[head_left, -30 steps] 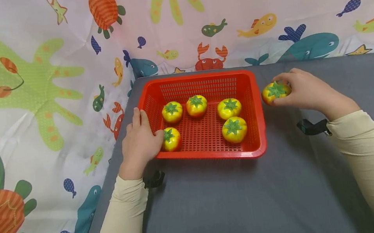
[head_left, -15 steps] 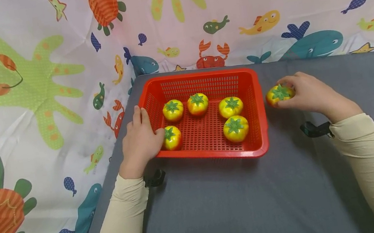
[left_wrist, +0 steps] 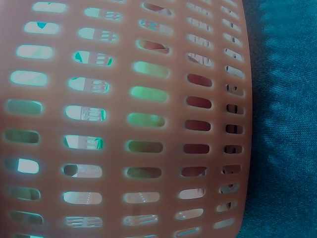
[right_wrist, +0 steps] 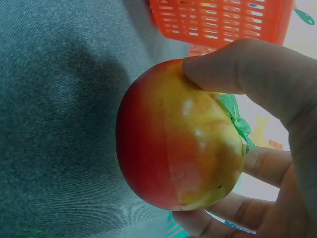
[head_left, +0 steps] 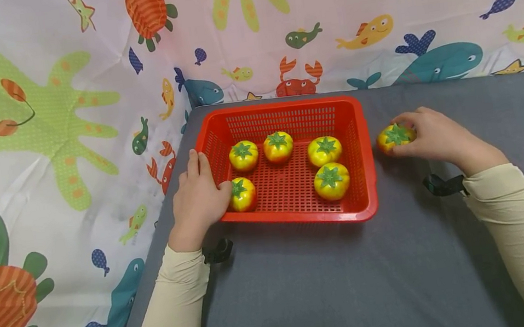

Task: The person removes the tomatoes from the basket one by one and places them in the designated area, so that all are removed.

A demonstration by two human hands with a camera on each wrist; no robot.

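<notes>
In the head view a red plastic basket (head_left: 294, 217) stands on the grey cloth, holding several yellow-red toy tomatoes (head_left: 332, 182) with green star-shaped tops. My left hand (head_left: 199, 202) grips the basket's left rim near the front corner, thumb over the inner side by a tomato (head_left: 243, 194). The slotted wall (left_wrist: 168, 109) fills the left wrist view, which hides my left fingers. Just right of the basket, my right hand (head_left: 440, 137) holds another toy tomato (head_left: 395, 138) between thumb and fingers. The right wrist view shows that tomato's (right_wrist: 173, 144) red underside close to the cloth.
Grey cloth (head_left: 327, 282) covers the table in front of and right of the basket. A curtain (head_left: 249, 65) printed with sea animals hangs behind the table, and another stretch of it runs along the left side. Dark straps (head_left: 444, 185) circle both wrists.
My right hand has moved slightly right and down with its tomato, farther from the basket wall. My left hand stays on the rim, and the tomatoes in the basket keep their places.
</notes>
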